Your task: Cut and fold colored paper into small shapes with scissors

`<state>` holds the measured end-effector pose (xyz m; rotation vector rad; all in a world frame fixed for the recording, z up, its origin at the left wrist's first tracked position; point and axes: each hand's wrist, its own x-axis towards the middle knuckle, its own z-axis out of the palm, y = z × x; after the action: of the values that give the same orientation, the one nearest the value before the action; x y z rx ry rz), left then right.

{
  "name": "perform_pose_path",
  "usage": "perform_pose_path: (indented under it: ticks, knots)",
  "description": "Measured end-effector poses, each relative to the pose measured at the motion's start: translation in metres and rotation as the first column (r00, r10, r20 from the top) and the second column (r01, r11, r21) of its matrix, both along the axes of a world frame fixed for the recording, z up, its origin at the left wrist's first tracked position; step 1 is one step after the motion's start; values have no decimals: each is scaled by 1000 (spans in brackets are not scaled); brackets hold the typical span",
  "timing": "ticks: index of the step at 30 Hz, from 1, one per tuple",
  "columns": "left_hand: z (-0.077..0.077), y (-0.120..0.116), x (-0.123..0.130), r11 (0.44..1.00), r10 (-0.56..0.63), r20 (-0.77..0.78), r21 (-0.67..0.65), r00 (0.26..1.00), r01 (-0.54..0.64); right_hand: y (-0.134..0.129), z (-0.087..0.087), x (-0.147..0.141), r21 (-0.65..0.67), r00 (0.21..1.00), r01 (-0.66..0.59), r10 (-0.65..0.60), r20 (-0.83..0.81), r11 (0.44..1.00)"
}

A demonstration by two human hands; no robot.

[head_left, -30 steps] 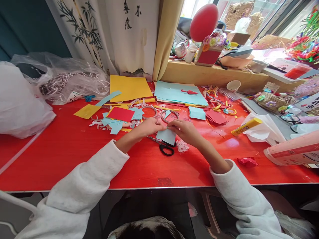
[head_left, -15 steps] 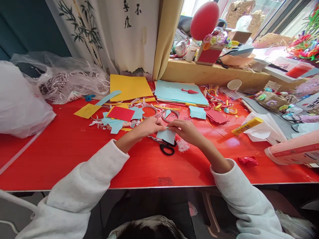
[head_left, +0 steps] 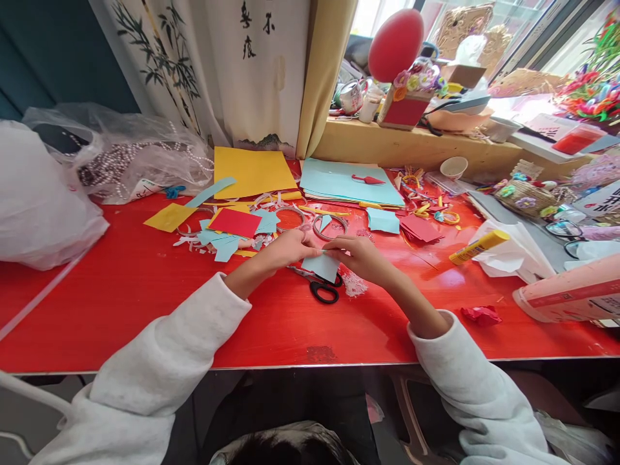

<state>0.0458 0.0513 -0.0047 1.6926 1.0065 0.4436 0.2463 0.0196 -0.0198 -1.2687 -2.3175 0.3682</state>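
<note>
Between my two hands is a small light blue piece of paper (head_left: pixel 321 267), pinched along its upper edge. My left hand (head_left: pixel 293 248) grips it from the left, thumb and fingers closed. From the right, my right hand (head_left: pixel 357 256) is closed on the same edge, its fingertips close to the left ones. Under the paper lie scissors (head_left: pixel 324 292) with black handles, their blades partly hidden by the paper and my left hand. White shredded scraps (head_left: pixel 355 284) lie just right of the scissors.
Blue and red paper cuttings (head_left: pixel 236 223) and metal rings lie behind my left hand. Yellow sheets (head_left: pixel 254 171) and a blue sheet stack (head_left: pixel 339 177) are at the back. A yellow glue stick (head_left: pixel 479 247), crumpled red paper (head_left: pixel 481 315) and a pink bottle (head_left: pixel 566 290) are rightward.
The blue paper has tilted slightly, its lower edge swinging a little to the left. Both hands keep their pinch on it, almost in place.
</note>
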Motion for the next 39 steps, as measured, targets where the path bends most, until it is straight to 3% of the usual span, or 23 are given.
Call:
perform_pose_path:
  ticks: [8, 17, 23, 31, 39]
  knots:
    - [-3, 3, -2, 1000, -9, -1, -12, 1000, 9, 1, -1, -1, 145, 997, 12, -23, 74, 989]
    - [3, -1, -1, 1000, -8, -44, 12, 999, 8, 2, -4, 0, 83, 995, -82, 76, 70, 993]
    - [2, -1, -2, 1000, -19, -56, 17, 998, 20, 3, -5, 2, 164, 991, -36, 13, 134, 986]
    - [3, 0, -2, 999, -43, -26, 27, 999, 43, 1, -2, 2, 157, 988, -115, 97, 123, 981]
    - [3, -2, -3, 997, -66, -66, 45, 996, 69, 0, -3, -1, 193, 991, -93, 73, 111, 977]
